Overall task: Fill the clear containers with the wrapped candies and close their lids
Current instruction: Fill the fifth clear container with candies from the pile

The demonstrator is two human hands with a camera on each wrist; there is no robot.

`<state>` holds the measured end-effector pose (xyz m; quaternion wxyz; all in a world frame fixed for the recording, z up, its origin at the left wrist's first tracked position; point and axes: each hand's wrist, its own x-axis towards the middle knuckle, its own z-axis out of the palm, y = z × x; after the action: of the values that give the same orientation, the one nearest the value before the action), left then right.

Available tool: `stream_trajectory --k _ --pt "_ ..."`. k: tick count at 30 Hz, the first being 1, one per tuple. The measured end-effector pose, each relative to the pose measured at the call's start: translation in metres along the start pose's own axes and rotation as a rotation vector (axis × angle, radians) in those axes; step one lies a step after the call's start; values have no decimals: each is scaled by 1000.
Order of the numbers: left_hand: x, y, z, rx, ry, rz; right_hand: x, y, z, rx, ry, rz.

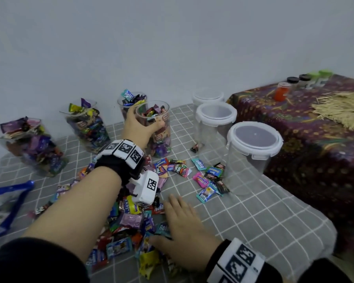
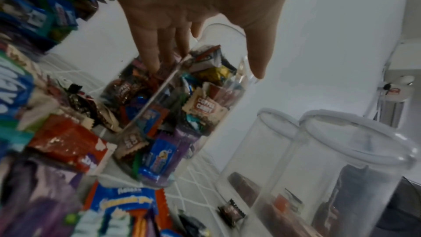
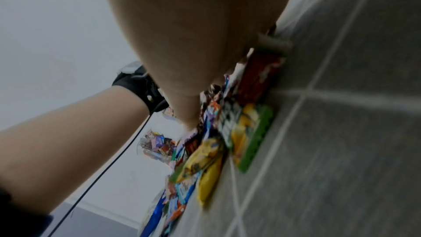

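left hand (image 1: 138,127) grips a filled jar (image 1: 157,129) at frame centre; right hand (image 1: 187,227), fingers flat and open, rests on candies (image 1: 131,219) at lower centre.

Left arm extended forward, forearm bare, with a marker band at the wrist. Left hand (image 1: 138,127) wraps the upper wall of the candy-filled container (image 1: 158,129), fingers on its far side, thumb on its near side. Right hand (image 1: 184,227) lies palm down, nearer the body than that container, fingers straight and together, thumb spread leftward.
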<state>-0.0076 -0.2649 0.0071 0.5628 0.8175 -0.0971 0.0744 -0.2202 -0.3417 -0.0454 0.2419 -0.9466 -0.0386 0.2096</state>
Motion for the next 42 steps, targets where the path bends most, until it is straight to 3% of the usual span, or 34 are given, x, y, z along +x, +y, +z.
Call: stream_trajectory --k 5,8,16,20,23,32,35,37,42 --pt "-15 10 -8 46 243 72 -17 14 -12 139 61 21" --pt "-24 24 -8 8 265 148 -30 31 -17 119 66 52" --pt "-31 56 26 -59 4 177 -63 92 -11 -87 170 118" --pt "-21 74 47 -79 -41 165 -65 106 -7 -165 277 160" --pt "-8 89 61 -11 -83 143 -62 114 0 -184 289 227" --pt "42 100 95 266 -370 -26 -58 118 14 -268 481 203" --pt "53 100 103 272 -412 -74 -57 121 15 -289 535 164" --pt "59 101 108 285 -418 -75 -56 122 17 -323 556 151" --pt "68 104 121 558 -453 9 -54 124 17 -356 595 143"
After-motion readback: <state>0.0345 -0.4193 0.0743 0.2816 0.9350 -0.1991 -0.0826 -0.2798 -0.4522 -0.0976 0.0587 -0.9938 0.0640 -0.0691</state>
